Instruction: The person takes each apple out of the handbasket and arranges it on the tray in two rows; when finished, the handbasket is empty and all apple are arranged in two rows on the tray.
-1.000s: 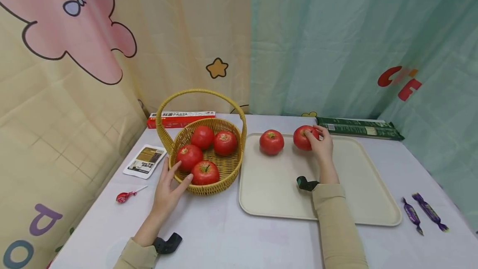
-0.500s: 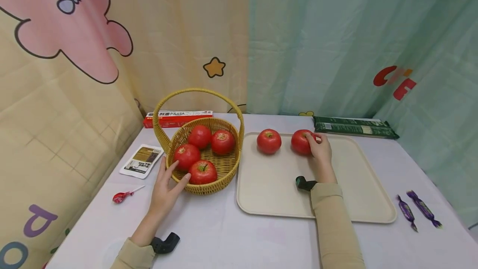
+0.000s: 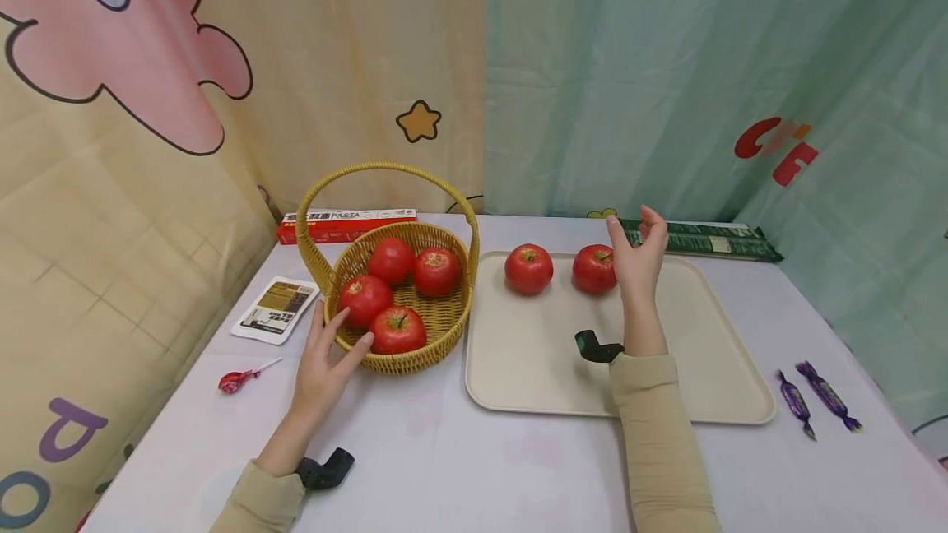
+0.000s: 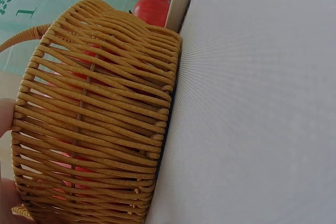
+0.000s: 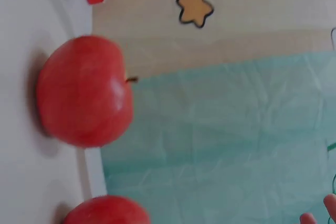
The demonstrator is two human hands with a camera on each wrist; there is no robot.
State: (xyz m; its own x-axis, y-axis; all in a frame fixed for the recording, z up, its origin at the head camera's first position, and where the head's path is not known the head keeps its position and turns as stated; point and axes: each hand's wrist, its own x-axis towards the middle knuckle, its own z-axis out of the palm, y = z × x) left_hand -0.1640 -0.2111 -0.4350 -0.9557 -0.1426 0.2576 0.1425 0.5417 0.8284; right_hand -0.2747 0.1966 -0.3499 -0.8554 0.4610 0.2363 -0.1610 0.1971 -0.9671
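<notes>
My left hand (image 3: pixel 320 375) rests at the near left side of a yellow wicker basket (image 3: pixel 452 339), thumb and fingers spread along its rim. Several red apples (image 3: pixel 397 329) lie in the basket. In the left wrist view, fingertips (image 4: pixel 6 116) touch the woven wall (image 4: pixel 89 129). Two more apples stand on a beige tray (image 3: pixel 548 368): a left one (image 3: pixel 528 269) and a right one (image 3: pixel 592 270). Holding nothing, my right hand (image 3: pixel 638 257) is raised just right of the right apple, thumb and fingers apart. In the right wrist view, only its fingertips (image 5: pixel 329 204) show at the lower right corner.
Behind the basket lies a red pasta box (image 3: pixel 348 227). Green packets (image 3: pixel 718 241) lie beyond the tray. A white pouch (image 3: pixel 276 311) and a red lollipop (image 3: pixel 235 381) are left of the basket; two purple-wrapped candies (image 3: pixel 828 397) lie at the right. Printed curtains (image 3: pixel 592 89) stand behind the table.
My right hand has let go of the right apple, which now stands on the tray, and has lifted up from it. The left hand stays at the basket rim. The head view has shifted slightly.
</notes>
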